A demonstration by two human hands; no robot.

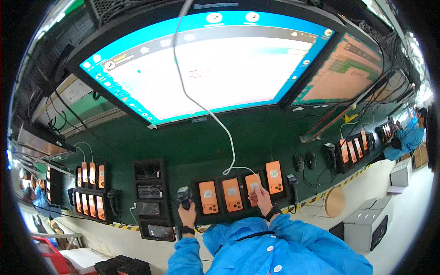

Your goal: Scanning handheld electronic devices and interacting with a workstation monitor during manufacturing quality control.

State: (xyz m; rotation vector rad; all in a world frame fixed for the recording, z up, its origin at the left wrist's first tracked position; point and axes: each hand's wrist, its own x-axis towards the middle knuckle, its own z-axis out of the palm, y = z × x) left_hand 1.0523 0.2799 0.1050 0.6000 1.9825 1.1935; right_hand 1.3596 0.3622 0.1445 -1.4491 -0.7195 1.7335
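Note:
My left hand (pixel 187 215) is wrapped round a black handheld barcode scanner (pixel 184 194), held upright at the left of a black tray (pixel 219 215). In the tray lie orange phones, camera side up, each with a pale label: a left phone (pixel 208 198), a middle phone (pixel 232 195) and a third phone (pixel 251 183). A fourth phone (pixel 274 177) sits farther right, set higher than the others. My right hand (pixel 261 200) covers the third phone's lower part, fingers pinched on the end of a thin white cable (pixel 228 133). Whether its plug touches the phone is hidden.
A large lit monitor (pixel 206 68) spans the back, a smaller screen (pixel 341 68) beside it. Left stands a black rack (pixel 151 199) of dark phones; another scanner (pixel 292 183) is right of my tray. A round stool (pixel 335 202) stands beyond the striped edge. Co-workers sit at both sides.

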